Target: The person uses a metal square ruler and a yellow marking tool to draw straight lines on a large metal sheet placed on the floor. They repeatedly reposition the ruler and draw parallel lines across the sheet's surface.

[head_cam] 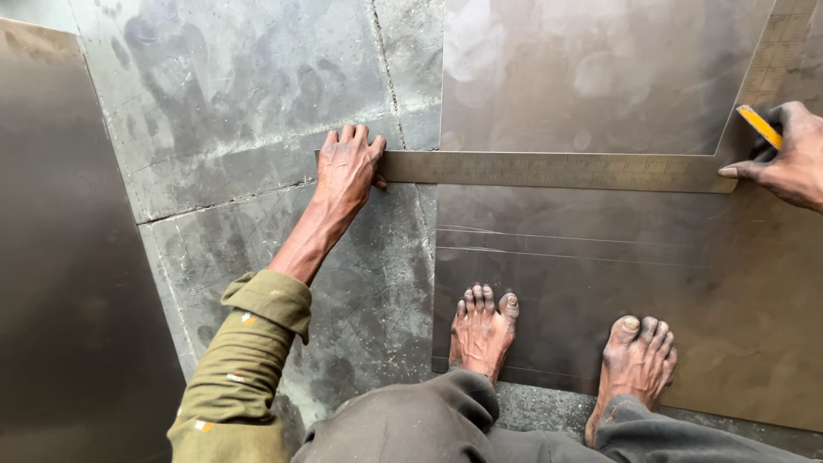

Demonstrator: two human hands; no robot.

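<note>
1. the left hand point(347, 163) lies flat, palm down, fingers spread and extended, on the left end of a long flat grey steel carpenter's square point(549, 169); nothing is gripped. judged from the straight arm in the olive-green sleeve point(244, 360), the pressing weight looks meant to pin the blade in place.
2. the right hand point(793, 154) sits at three o'clock in the view, its fingers closed around a short yellow pencil-like marker point(759, 125), whose tip points toward eleven o'clock, into the inner corner of the square. the thumb reaches toward nine o'clock and touches the blade's lower edge near the corner.
3. the square's long arm runs from nine o'clock to three o'clock across the large dull brown-grey metal sheet point(600, 77), with its left end overhanging onto the worn grey stone floor point(257, 103). the shorter arm rises toward twelve o'clock by the right hand.
4. relative to the left fingers, the blade starts under the palm and extends toward three o'clock; the fingertips pass the upper edge at twelve o'clock and rest on the floor.
5. two bare feet point(484, 330) stand on the sheet's near edge at six o'clock, probably weighing it down. faint straight lines cross the sheet between feet and blade.
6. another dark metal sheet point(60, 257) lies at nine o'clock.
</note>
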